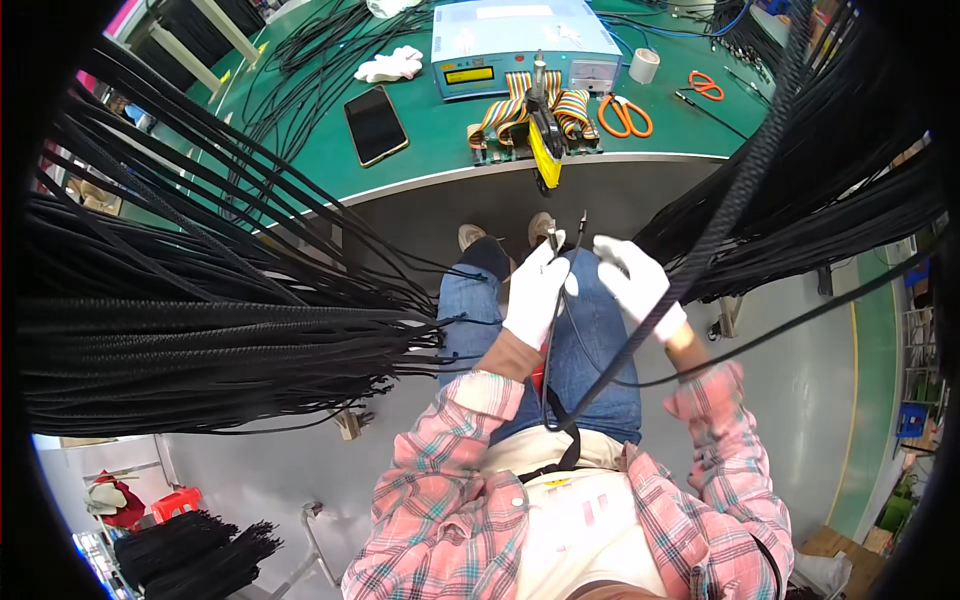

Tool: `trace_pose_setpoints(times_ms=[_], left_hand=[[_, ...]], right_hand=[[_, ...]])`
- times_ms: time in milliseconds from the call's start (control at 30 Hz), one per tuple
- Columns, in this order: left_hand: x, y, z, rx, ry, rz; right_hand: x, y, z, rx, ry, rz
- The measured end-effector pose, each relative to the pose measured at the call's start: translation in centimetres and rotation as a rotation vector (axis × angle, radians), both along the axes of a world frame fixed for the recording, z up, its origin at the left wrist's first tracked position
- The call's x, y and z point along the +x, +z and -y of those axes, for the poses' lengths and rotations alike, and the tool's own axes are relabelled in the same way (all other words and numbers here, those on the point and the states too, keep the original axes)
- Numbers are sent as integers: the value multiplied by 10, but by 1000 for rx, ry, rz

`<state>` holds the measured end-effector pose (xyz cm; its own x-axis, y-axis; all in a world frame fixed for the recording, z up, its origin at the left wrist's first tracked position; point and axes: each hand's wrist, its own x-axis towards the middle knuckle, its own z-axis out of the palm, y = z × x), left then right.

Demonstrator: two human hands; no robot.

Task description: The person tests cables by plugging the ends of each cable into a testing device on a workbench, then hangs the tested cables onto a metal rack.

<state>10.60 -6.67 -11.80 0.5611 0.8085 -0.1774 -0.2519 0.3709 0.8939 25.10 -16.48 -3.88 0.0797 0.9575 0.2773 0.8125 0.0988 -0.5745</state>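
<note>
In a white glove, my left hand [537, 288] is closed on a thin black cable [548, 385] above my lap. One metal plug [552, 238] sticks up at its fingertips. A second slim plug [583, 222] stands just to the right of those fingers. My right hand [635, 283], also gloved, is beside it to the right, its fingers apart and nothing visible in them. The black cable loops down over my lap and runs off to the right past my right wrist. A thicker braided cable [735, 215] crosses in front of that wrist.
Thick bundles of black cables [200, 350] hang at the left, more cables [800, 210] at the right. Ahead, a green table [290, 190] bears a blue tester [525, 40], ribbon cables [575, 112], a yellow-and-black clamp-like part [545, 150], a phone [377, 126], orange-handled scissors [625, 117] and a tape roll [645, 66].
</note>
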Motion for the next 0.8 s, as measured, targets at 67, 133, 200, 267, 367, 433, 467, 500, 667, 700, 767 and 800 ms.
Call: trace_pose_setpoints(times_ms=[67,133,200,267,367,433,467,500,667,700,767,800], left_hand=[[2,8,6,73,24,21],[3,13,9,129,56,37],[2,15,7,159,97,60],[1,15,-1,176,151,93],[-1,19,-21,182,210,134],[0,27,-34,169,216,142],[0,32,-39,163,217,146],[0,38,-46,149,219,154],[3,66,-69,220,242,20],[4,69,-71,266,247,-56],[7,71,-75,311,251,-133],[8,71,-76,325,279,-134]], right_hand=[[2,-18,-25,-138,-267,-1240],[0,-29,-41,-78,-154,-1359],[-2,-35,-54,-26,-85,-1566],[-1,-35,-61,-1,-50,-1668],[7,-28,-68,18,-102,-1821],[12,-23,-71,24,-117,-1871],[14,-20,-73,26,-174,-1759],[16,-17,-75,26,-229,-1647],[14,-5,-87,99,-341,-1192],[12,-4,-89,134,-349,-1079],[10,-3,-92,168,-358,-966],[10,-3,-93,150,-357,-953]])
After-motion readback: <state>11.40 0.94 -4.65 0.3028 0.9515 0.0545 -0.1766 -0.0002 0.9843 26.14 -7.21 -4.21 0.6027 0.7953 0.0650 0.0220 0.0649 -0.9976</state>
